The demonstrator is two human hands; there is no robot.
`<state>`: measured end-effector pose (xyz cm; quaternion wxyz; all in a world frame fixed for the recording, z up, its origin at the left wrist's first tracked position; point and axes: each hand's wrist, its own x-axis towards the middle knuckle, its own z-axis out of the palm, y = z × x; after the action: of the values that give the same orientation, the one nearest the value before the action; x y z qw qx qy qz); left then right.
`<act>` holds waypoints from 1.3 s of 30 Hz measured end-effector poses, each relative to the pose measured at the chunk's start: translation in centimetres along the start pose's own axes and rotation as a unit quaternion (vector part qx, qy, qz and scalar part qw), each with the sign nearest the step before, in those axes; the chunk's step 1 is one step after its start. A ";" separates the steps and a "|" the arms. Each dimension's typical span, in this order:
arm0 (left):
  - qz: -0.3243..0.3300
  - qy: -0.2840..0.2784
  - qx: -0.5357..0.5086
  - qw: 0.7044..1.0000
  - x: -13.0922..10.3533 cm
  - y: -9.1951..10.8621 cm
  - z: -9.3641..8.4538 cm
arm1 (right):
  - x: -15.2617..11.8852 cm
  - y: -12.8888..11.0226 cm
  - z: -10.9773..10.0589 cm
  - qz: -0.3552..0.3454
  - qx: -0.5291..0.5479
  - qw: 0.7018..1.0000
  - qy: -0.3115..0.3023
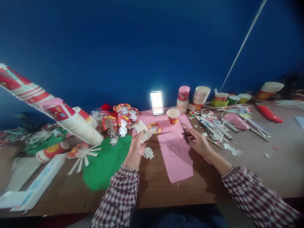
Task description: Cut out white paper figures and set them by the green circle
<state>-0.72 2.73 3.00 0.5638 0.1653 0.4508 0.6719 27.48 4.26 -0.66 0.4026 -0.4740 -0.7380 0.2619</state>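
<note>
My left hand (pixel 137 148) is closed on a small piece of pale paper (pixel 143 131) with drawn lines. In my right hand (pixel 197 142) are dark scissors (pixel 185 134), their thin tip pointing away from me. Beneath that hand lies a pink sheet (pixel 177 169) with a line drawing. A white paper figure cutout (pixel 148 153) lies just right of my left wrist. Beyond my hands, a red-and-white paper cup (pixel 173 117) stands upright on more pink paper. A cutout with a red-and-yellow ring (pixel 154 128) lies between my hands.
Ringed figure cutouts (pixel 123 123) gather behind a green paper circle (pixel 104 171). A long stack of nested cups (pixel 71 118) leans at left, near a white box (pixel 39 183). Upright cup stacks (pixel 201 96), markers (pixel 213 125), paper scraps and a red object (pixel 269 114) occupy the right.
</note>
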 end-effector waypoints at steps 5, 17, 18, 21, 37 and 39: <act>-0.013 0.000 -0.016 1.000 0.4 -0.7 -0.5 | -2.1 -1.9 -0.4 -0.076 -0.222 0.964 -0.121; -0.017 0.003 0.006 1.000 0.5 -1.4 -0.4 | -3.3 -5.1 2.1 -0.015 -0.281 0.952 -0.119; -0.015 -0.001 0.010 1.000 0.4 -1.5 -0.4 | -2.9 -5.2 2.1 -0.013 -0.273 0.955 -0.117; -0.008 -0.020 0.026 0.999 0.0 -1.8 -0.1 | -1.5 -4.9 2.0 -0.011 -0.230 0.970 -0.081; 0.018 -0.080 0.118 0.990 -0.7 -4.2 0.2 | 0.0 -5.6 4.7 0.060 0.151 0.983 -0.086; 0.021 -0.080 0.121 0.989 -0.7 -4.4 0.2 | -0.1 -5.7 4.8 0.060 0.148 0.982 -0.096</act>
<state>2.32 1.96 -0.20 0.5599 0.2955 0.4787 0.6083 20.70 1.77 1.11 0.3793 -0.4254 -0.6962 0.4364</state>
